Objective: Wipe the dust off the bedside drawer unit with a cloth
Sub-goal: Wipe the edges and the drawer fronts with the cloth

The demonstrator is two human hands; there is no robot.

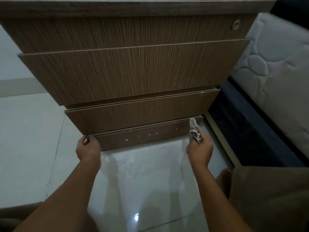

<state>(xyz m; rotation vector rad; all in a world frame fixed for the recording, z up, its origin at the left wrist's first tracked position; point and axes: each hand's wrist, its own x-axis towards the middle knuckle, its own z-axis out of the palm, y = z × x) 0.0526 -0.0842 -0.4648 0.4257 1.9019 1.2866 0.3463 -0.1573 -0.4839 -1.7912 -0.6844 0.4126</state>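
Observation:
The brown wood-grain bedside drawer unit (130,72) fills the upper view, its drawer fronts stepped outward. Below the bottom drawer front (133,118) runs a dark plinth (143,136) flecked with pale spots. My left hand (88,148) grips the lower left corner of the bottom drawer front, fingers curled round its edge. My right hand (199,148) holds a bunched checked cloth (194,129) against the right end of the plinth.
Glossy pale floor tiles (142,181) lie under my arms. A white quilted mattress (274,67) on a dark bed base (247,128) stands close on the right. A round lock (236,24) sits on the top drawer. A brown fabric-covered shape (270,198) is at lower right.

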